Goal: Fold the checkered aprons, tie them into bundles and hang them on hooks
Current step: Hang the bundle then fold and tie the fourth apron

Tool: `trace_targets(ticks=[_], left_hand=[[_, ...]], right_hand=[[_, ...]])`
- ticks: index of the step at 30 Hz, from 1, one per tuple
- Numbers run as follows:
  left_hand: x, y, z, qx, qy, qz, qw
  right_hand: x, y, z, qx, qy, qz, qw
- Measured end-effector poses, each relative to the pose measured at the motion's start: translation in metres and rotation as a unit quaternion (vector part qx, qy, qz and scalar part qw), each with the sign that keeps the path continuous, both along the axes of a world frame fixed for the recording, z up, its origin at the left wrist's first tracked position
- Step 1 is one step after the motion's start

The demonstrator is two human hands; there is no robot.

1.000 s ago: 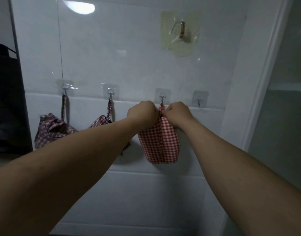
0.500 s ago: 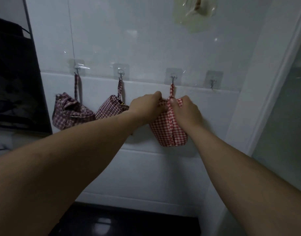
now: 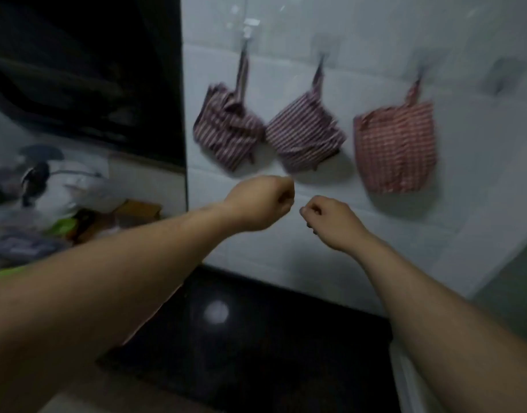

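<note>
Three checkered apron bundles hang by their straps from hooks on the white tiled wall: a dark one [image 3: 226,132] on the left, a second dark one [image 3: 305,135] in the middle, and a brighter red one [image 3: 395,147] on the right. A fourth hook [image 3: 499,80] further right carries nothing. My left hand [image 3: 260,204] and my right hand [image 3: 331,222] hang in front of the wall below the bundles, both with fingers curled and holding nothing. The frame is motion-blurred.
A tall black appliance [image 3: 86,76] stands to the left of the wall. Below it lies a cluttered surface with white bags [image 3: 77,186], a cardboard box [image 3: 137,211] and something green [image 3: 62,226]. A glossy black surface [image 3: 241,338] lies beneath my arms.
Both hands let go of the red bundle, which now hangs alone on its hook, and dropped down and left. The view swung left and down.
</note>
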State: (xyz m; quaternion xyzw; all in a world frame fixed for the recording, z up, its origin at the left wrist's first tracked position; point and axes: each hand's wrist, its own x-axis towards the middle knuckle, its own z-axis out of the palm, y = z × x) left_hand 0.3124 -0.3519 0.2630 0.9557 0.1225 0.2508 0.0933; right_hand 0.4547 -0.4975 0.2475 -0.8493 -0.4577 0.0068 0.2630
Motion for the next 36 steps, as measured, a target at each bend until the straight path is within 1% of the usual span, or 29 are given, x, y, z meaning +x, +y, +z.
trace_targets(ticks=[2, 4, 6, 9, 11, 14, 16, 18, 21, 23, 25, 27, 29, 30, 32, 33, 35, 36], left_hand=[[-0.04, 0.023, -0.029, -0.019, 0.065, 0.026, 0.997], [-0.096, 0.052, -0.07, -0.064, 0.105, 0.054, 0.991], [-0.152, 0.082, -0.113, -0.094, 0.135, 0.092, 0.982], [-0.244, 0.131, -0.176, -0.129, 0.17, 0.148, 0.966], [-0.295, 0.16, -0.203, -0.157, 0.175, 0.192, 0.953], [-0.341, 0.189, -0.226, -0.18, 0.183, 0.235, 0.937], [-0.357, 0.205, -0.238, -0.187, 0.188, 0.254, 0.93], [-0.366, 0.217, -0.252, -0.204, 0.192, 0.26, 0.924], [-0.367, 0.238, -0.272, -0.238, 0.211, 0.262, 0.911], [-0.364, 0.251, -0.284, -0.257, 0.232, 0.265, 0.9], [-0.355, 0.272, -0.297, -0.272, 0.25, 0.269, 0.889], [-0.345, 0.293, -0.303, -0.279, 0.256, 0.268, 0.886], [-0.326, 0.315, -0.309, -0.282, 0.247, 0.267, 0.888], [-0.317, 0.323, -0.311, -0.283, 0.238, 0.265, 0.891], [-0.296, 0.34, -0.315, -0.301, 0.22, 0.251, 0.893], [-0.287, 0.346, -0.317, -0.322, 0.217, 0.238, 0.89], [-0.274, 0.361, -0.335, -0.367, 0.239, 0.198, 0.877], [-0.27, 0.366, -0.347, -0.385, 0.256, 0.179, 0.869]], right_hand=[[-0.036, 0.02, -0.028, -0.13, 0.042, 0.064, 0.989], [-0.082, 0.047, -0.072, -0.202, 0.079, 0.106, 0.97], [-0.125, 0.074, -0.117, -0.251, 0.096, 0.135, 0.954], [-0.194, 0.121, -0.182, -0.29, 0.124, 0.179, 0.932], [-0.232, 0.15, -0.209, -0.31, 0.133, 0.208, 0.918], [-0.265, 0.187, -0.236, -0.32, 0.13, 0.228, 0.91], [-0.276, 0.212, -0.251, -0.313, 0.136, 0.233, 0.91], [-0.281, 0.231, -0.266, -0.311, 0.133, 0.236, 0.911], [-0.279, 0.271, -0.29, -0.31, 0.168, 0.224, 0.908], [-0.275, 0.297, -0.305, -0.296, 0.188, 0.203, 0.914], [-0.269, 0.331, -0.32, -0.26, 0.212, 0.158, 0.929], [-0.257, 0.36, -0.335, -0.21, 0.258, 0.087, 0.939], [-0.233, 0.387, -0.348, -0.173, 0.297, 0.01, 0.939], [-0.223, 0.396, -0.349, -0.155, 0.303, -0.01, 0.94], [-0.199, 0.416, -0.357, -0.142, 0.316, -0.021, 0.938], [-0.19, 0.423, -0.36, -0.143, 0.324, -0.01, 0.935], [-0.175, 0.438, -0.369, -0.166, 0.343, 0.016, 0.924], [-0.173, 0.442, -0.37, -0.18, 0.335, 0.022, 0.925]])
